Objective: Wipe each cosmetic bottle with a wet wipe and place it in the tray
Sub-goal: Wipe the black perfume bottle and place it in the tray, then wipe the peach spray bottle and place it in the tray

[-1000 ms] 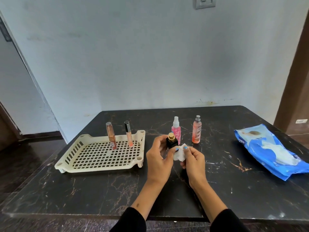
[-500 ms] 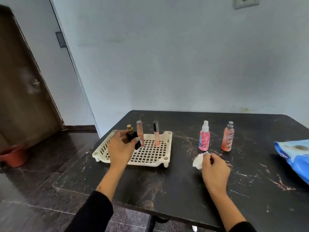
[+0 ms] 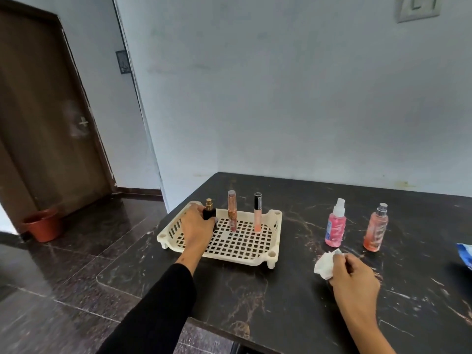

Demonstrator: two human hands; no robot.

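Placing step: left hand (image 3: 198, 226), fingers curled round the black gold-capped bottle (image 3: 209, 212) inside the tray (image 3: 255, 259); right hand (image 3: 353, 273) pinches the wet wipe (image 3: 325, 261); next, release upright beside standing tubes.

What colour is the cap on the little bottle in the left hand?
Gold, on a black bottle, seen in the head view.

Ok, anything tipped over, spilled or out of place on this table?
Nothing stands out. Two tubes stand upright in the tray; the left hand sets a black bottle beside them. Two spray bottles stand upright on the table, and the right hand holds the wipe.
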